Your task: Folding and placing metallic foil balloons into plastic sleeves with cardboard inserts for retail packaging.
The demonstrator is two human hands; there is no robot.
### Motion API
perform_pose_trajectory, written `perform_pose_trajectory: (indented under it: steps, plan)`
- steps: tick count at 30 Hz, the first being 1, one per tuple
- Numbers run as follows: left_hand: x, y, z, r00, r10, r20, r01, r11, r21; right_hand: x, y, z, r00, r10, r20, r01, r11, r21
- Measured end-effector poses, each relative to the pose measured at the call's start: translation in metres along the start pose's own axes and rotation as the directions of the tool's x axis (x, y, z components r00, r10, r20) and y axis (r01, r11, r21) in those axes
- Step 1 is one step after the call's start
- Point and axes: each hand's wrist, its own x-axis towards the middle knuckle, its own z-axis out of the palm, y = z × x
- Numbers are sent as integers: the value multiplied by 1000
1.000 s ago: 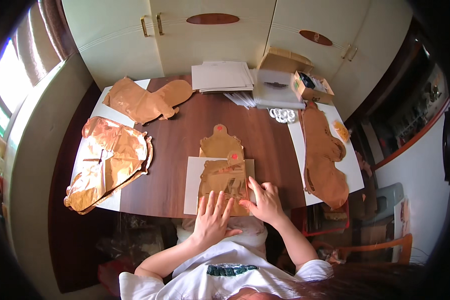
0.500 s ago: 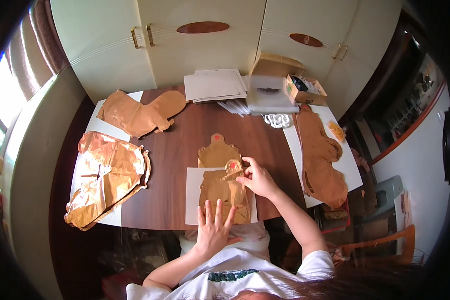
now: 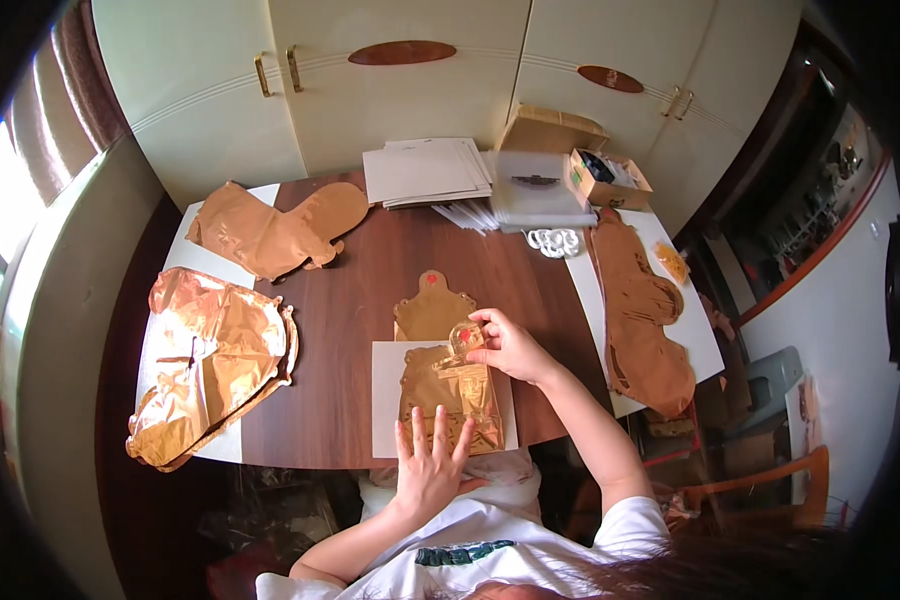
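- While the left hand (image 3: pixel 432 465) lies palm down with its fingers spread, its fingertips rest on the lower part of a thin, shiny gold foil piece (image 3: pixel 422 388); this hand is fully open and clasps nothing.
- The right hand (image 3: pixel 505 348) is bent at the upper right of that piece, thumb and forefinger apart at the edge of a rounded gold foil tab with a red dot (image 3: pixel 466 335); I cannot tell whether the tab is pinched.
- The foil piece lies on a white rectangular card (image 3: pixel 385 400), at the near edge of a dark brown wood-grain table (image 3: pixel 320 410).
- Just beyond the card is a flat gold foil shape with a scalloped outline and red-dotted top (image 3: pixel 432 318).
- To the left lie a crinkled, glossy copper-gold foil stack (image 3: pixel 215 355) and a matte brown, lobed foil shape (image 3: pixel 270 235).
- To the right lies a long brown foil stack with curved edges (image 3: pixel 635 310).
- Near the far edge sits a white bundle of looped cord (image 3: pixel 553 242).
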Motion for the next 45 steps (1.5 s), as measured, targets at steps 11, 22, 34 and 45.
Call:
perform_pose_trajectory:
  steps: [11, 22, 34, 45]
  plan:
    - [1, 2, -1, 1000, 2, 2, -2, 1000, 6, -1, 6, 4, 934, -351, 69, 301, 665, -684]
    - [1, 2, 1, 1000, -20, 5, 20, 999, 49, -60, 6, 31, 883, -248, 398, 463, 327, -824]
    - [1, 2, -2, 1000, -14, 14, 13, 999, 33, -15, 16, 1, 955, -58, 291, 296, 241, -924]
    - [0, 2, 1, 1000, -14, -1, 14, 998, 54, 6, 15, -21, 962, -267, -48, 92, 488, -868]
